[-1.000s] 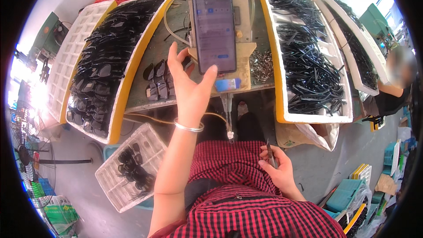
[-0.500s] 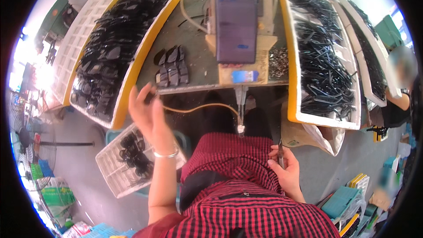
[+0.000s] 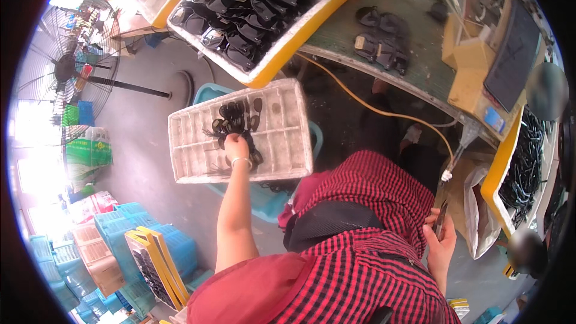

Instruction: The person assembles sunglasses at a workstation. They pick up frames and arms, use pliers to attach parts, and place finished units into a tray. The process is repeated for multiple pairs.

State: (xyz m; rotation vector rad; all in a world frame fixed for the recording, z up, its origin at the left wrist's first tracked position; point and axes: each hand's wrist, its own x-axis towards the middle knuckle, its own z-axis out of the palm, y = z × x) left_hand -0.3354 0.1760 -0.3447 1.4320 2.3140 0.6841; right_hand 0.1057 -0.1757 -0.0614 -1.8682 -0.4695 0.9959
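My left hand (image 3: pixel 236 147) reaches into a white divided tray (image 3: pixel 288 147), its fingers closed at a small heap of black sunglasses (image 3: pixel 233 119). The fingertips pinch the near side of that heap; exactly which piece they grip is hard to see. Down at my right side, my right hand (image 3: pixel 441 245) is wrapped round a slim dark metal hand tool (image 3: pixel 442 216) that points upward. Its exact kind is too small to tell. Several more black sunglasses (image 3: pixel 384 39) lie in rows on the green worktable (image 3: pixel 423 63).
Beneath the tray stands a blue basket (image 3: pixel 273 209). A yellow-edged box (image 3: pixel 273 71) full of sunglasses overhangs the table's left end. An orange hose (image 3: pixel 372 107) runs under the edge. At the left are a standing fan (image 3: pixel 65 69) and stacked blue crates (image 3: pixel 129 222).
My view has turned left and down. My left hand has gone from raised with spread fingers near the table edge to closed in the tray. My right hand keeps the tool low.
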